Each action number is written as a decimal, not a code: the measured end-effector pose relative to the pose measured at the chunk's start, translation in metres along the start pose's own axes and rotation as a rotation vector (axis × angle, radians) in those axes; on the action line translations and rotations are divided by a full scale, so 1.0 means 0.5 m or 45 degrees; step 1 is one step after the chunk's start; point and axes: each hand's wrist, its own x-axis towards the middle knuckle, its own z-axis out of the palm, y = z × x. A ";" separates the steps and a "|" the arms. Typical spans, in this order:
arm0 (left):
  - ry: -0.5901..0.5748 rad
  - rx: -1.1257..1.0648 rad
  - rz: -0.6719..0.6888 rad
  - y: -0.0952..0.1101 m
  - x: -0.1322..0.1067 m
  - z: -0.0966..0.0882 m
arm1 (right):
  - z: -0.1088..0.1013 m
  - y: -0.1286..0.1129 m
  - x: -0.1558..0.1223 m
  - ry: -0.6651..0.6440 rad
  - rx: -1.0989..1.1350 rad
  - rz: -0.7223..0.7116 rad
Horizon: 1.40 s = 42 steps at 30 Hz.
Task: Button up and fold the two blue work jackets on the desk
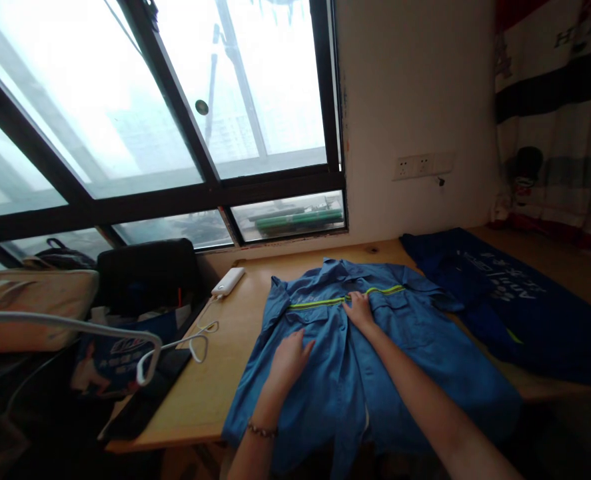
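A blue work jacket [320, 347] with a yellow-green stripe across the chest lies spread on the wooden table, its collar towards the wall and its lower edge hanging over the front. My right hand [359, 311] is at the front opening by the stripe, fingers closed on the edge of the fabric. Over the chest pocket on the left side rests my left hand [289, 360], thumb held apart from the fingers; its fingertips are partly hidden, and no cloth shows gripped in it. A beaded bracelet circles the left wrist.
Dark blue clothing [515, 293] with white print lies right of the jacket. A white power bank [228, 283] with a cable [200, 341] is on the table [190, 407]. Bags and a black chair [145, 273] stand left. A window, sockets [424, 165] and a curtain [555, 127] are behind.
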 end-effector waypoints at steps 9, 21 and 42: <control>0.288 -0.443 0.023 0.120 0.251 0.073 | -0.019 0.025 0.016 -0.002 -0.042 -0.010; 0.200 -0.486 -0.001 0.108 0.325 0.174 | 0.009 0.024 0.026 0.040 -0.063 -0.043; -0.385 -2.149 -0.377 0.075 0.316 0.129 | -0.030 0.027 0.055 -0.424 1.986 0.498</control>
